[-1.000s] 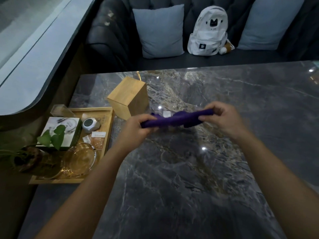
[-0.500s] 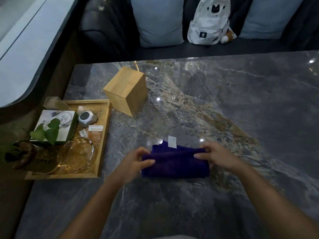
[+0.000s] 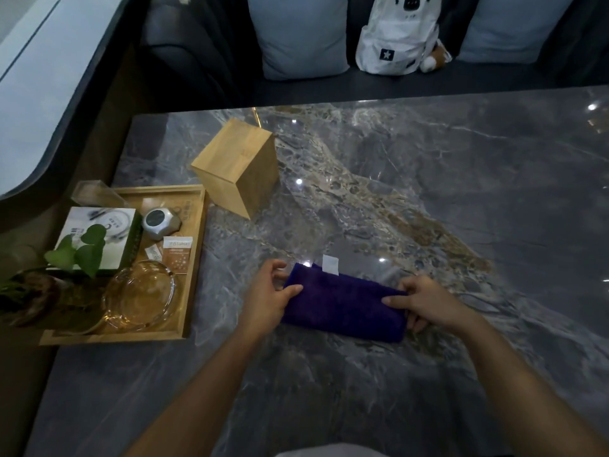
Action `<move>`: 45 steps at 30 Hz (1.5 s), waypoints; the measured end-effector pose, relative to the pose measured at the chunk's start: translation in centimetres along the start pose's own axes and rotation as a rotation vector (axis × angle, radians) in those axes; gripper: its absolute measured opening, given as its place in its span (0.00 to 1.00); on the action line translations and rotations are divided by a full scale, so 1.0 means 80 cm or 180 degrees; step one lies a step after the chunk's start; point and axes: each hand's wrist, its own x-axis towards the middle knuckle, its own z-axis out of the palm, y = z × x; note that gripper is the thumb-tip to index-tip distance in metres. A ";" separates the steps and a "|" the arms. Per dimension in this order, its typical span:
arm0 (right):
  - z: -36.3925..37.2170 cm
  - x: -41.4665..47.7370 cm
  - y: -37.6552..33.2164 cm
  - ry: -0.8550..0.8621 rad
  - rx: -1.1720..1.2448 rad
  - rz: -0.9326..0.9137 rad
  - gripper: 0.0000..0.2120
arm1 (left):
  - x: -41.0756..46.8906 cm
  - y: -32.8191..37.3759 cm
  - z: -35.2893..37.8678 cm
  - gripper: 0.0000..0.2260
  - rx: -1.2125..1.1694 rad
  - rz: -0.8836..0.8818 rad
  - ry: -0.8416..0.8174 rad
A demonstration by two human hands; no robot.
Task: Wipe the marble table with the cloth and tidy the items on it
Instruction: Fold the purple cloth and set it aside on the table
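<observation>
Left hand [image 3: 268, 300]: gripping the left end of the cloth [image 3: 342, 303], thumb on top.
Right hand [image 3: 425, 301]: pinching the cloth's right end.
Cloth: folded, purple, flat on the marble surface [image 3: 428, 192], white tag at the far edge.
Wooden box [image 3: 239, 166]: farther back, standing on the surface, apart from the cloth.
Tray [image 3: 194, 258]: at the left edge, holding a glass ashtray [image 3: 140, 296].

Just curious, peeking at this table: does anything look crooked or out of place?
The wooden box stands alone on the marble table, turned at an angle beside the tray. The folded purple cloth lies neatly between both hands.
</observation>
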 end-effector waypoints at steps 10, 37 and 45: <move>0.028 -0.009 -0.019 0.0424 -0.1045 -0.0520 0.33 | -0.009 0.008 0.013 0.32 0.1194 -0.0775 0.0051; -0.062 -0.067 0.105 0.1004 0.1976 -0.0369 0.10 | 0.045 0.163 0.185 0.12 0.0506 0.0829 -0.1409; -0.090 -0.077 0.159 0.1654 0.1930 -0.0003 0.10 | 0.056 0.168 0.280 0.09 0.1117 0.0985 -0.1369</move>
